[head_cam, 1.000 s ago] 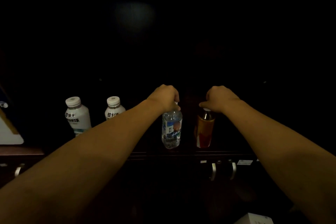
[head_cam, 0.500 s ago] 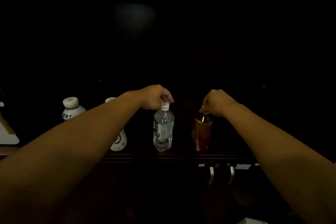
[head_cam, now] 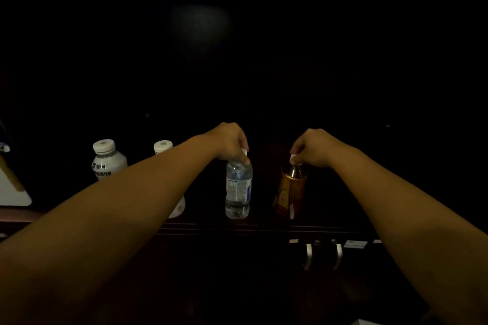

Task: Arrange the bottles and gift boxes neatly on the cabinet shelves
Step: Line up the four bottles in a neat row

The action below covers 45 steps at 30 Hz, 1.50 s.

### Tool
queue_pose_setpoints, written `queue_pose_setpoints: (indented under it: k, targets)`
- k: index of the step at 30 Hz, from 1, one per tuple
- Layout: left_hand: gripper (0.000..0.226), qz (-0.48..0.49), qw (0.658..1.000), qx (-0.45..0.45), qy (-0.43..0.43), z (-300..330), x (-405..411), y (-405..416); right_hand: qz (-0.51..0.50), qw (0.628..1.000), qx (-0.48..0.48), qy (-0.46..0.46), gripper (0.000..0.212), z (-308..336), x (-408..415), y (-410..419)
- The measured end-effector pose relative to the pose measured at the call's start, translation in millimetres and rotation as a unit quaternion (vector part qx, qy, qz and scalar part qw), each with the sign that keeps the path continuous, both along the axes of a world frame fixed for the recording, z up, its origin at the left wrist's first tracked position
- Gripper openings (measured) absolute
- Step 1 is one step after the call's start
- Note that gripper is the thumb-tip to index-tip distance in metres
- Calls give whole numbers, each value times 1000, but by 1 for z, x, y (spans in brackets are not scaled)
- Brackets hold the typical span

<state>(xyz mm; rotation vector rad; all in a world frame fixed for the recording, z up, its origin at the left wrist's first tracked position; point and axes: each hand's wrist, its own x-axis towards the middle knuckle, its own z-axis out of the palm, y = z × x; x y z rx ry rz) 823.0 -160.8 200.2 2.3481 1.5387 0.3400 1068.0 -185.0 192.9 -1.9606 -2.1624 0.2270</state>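
My left hand (head_cam: 229, 143) pinches the clear plastic water bottle (head_cam: 238, 187) by its cap, my right hand (head_cam: 313, 147) the amber bottle (head_cam: 290, 194), both upright on the dark shelf (head_cam: 264, 225), so I can line them up.

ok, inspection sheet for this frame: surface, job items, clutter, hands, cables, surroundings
Surface: dark cabinet shelf, dimly lit.
Job's things: clear water bottle and amber bottle upright, apart; two white bottles at left, the second partly hidden by the forearm.
Clutter: white box at far left, cropped.
Grippers: left hand grips the water bottle's cap; right hand grips the amber bottle's cap.
Cables: nothing seen.
Surroundings: two metal door handles below the shelf; cabinet interior too dark to read.
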Motion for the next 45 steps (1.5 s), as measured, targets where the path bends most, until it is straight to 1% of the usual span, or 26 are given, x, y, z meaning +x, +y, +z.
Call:
queue_pose_setpoints:
  k: [6, 8, 10, 12, 15, 19, 28, 32, 35, 41, 45]
  targets:
    - [43, -56, 996, -68, 8, 7, 0, 4, -1, 1000, -2, 12, 28, 0, 3, 2]
    - [46, -63, 995, -76, 8, 6, 3, 3, -4, 1000, -4, 13, 27, 0, 2, 3]
    - [50, -39, 998, -55, 8, 3, 7, 2, -3, 1000, -5, 11, 27, -1, 2, 3]
    - [52, 11, 999, -37, -4, 1, 10, 0, -4, 1000, -3, 10, 28, -1, 1, 3]
    - [41, 42, 998, -42, -27, -1, 13, 2, -2, 1000, -4, 16, 29, -2, 2, 3]
    - [37, 43, 998, -34, -31, -1, 11, 1, 1, 1000, -1, 31, 27, -4, 3, 3]
    - [39, 22, 998, -22, -59, -7, 6, -2, 30, 999, -13, 43, 30, -4, -2, 1]
    - [36, 32, 998, 21, -50, -13, 6, -3, 31, 999, -10, 37, 31, -4, -4, 0]
    - [34, 42, 996, 42, -62, -19, 5, -5, 34, 998, -15, 52, 31, -4, -2, -2]
    - [39, 55, 993, 76, -68, -25, 7, -7, 37, 997, -4, 62, 33, -9, -3, -6]
    - [42, 59, 989, 78, -113, -33, 3, -11, 31, 994, 14, 105, 35, -18, 0, -11]
